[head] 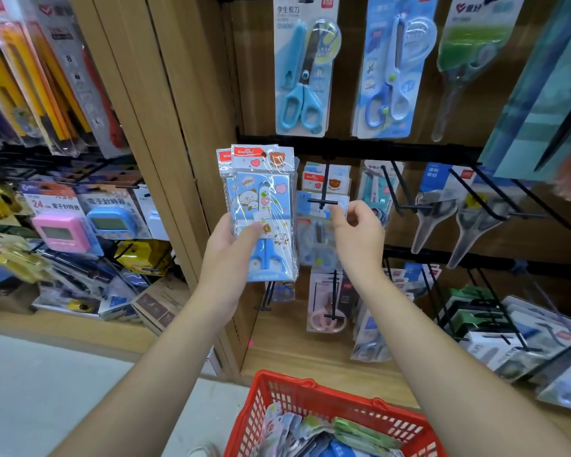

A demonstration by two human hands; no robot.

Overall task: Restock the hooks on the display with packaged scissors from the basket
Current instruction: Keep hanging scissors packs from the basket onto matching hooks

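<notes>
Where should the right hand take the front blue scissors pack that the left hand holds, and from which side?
Probably its header card, pinched at the top right corner, coming from the right. The scissors pack stands upright, the left hand covers its lower left part, and the right hand and the hook are on that side.

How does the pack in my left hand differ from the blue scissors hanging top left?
The held pack sits in the left hand, off any hook; the hanging pack is on the top row. Held pack shows cartoon animals; hanging pack's card is white. Both contain blue-handled scissors.
</notes>
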